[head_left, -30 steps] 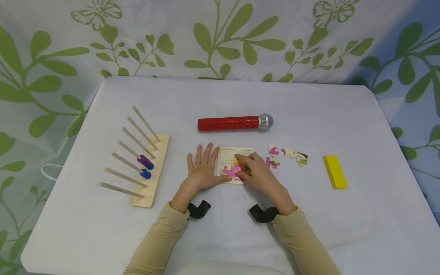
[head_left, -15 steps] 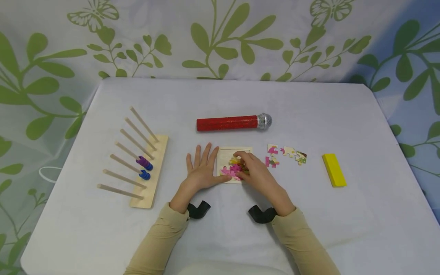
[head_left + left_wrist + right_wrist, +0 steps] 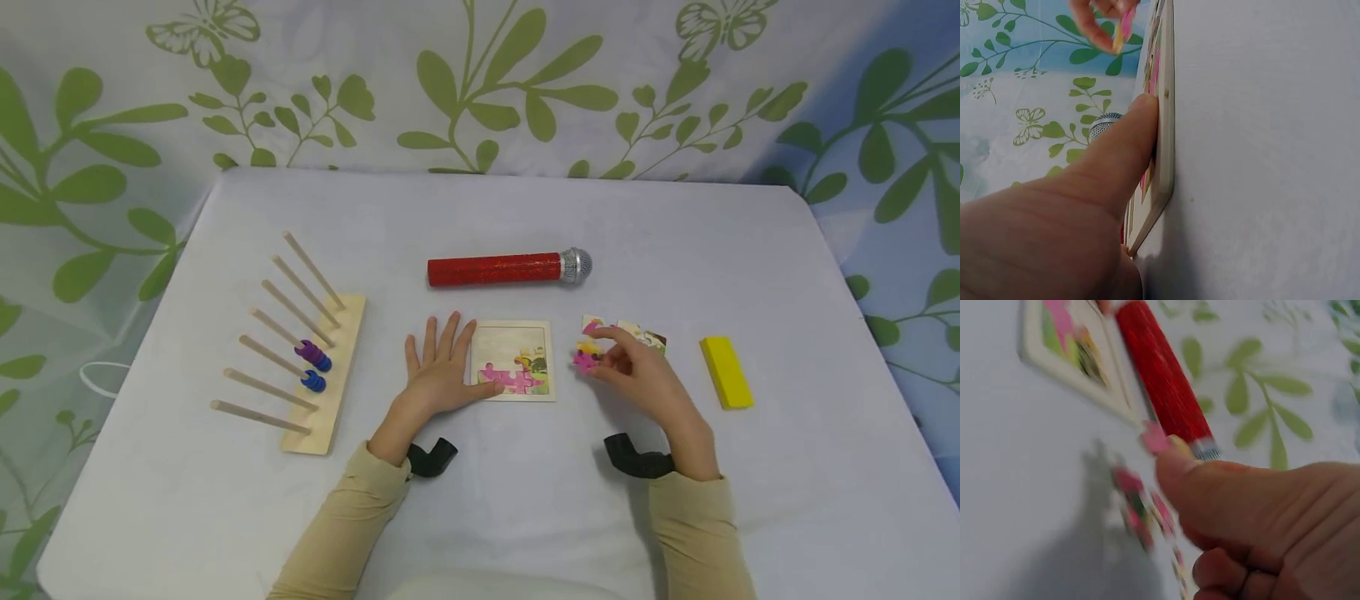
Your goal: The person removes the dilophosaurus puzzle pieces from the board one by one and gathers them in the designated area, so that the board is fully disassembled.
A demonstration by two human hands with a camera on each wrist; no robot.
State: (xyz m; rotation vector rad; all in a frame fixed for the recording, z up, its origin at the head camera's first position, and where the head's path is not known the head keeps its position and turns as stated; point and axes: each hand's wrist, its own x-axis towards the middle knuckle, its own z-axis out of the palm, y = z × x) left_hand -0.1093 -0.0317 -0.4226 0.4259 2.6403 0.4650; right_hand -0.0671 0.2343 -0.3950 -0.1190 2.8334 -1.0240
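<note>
A square wooden puzzle tray (image 3: 495, 337) lies in the middle of the table, with pink, yellow and green pieces joined along its lower part. My left hand (image 3: 438, 379) lies spread beside it, thumb (image 3: 1141, 119) resting on the tray's lower left area. Right of the tray, my right hand (image 3: 641, 375) pinches a pink and yellow puzzle piece (image 3: 587, 360) between thumb and fingers, raised above the table. Loose puzzle pieces (image 3: 654, 340) lie under and behind that hand, partly hidden by it; they look blurred in the right wrist view.
Behind the tray lies a red toy microphone (image 3: 495, 269). At the left stands a wooden base (image 3: 341, 358) with slanting pegs, two of which carry purple and blue rings (image 3: 313, 357). A yellow block (image 3: 726, 372) lies to the right.
My right hand has lifted a pink and yellow piece off the tray and carried it right, over the loose pieces. My left hand has stayed in place.
</note>
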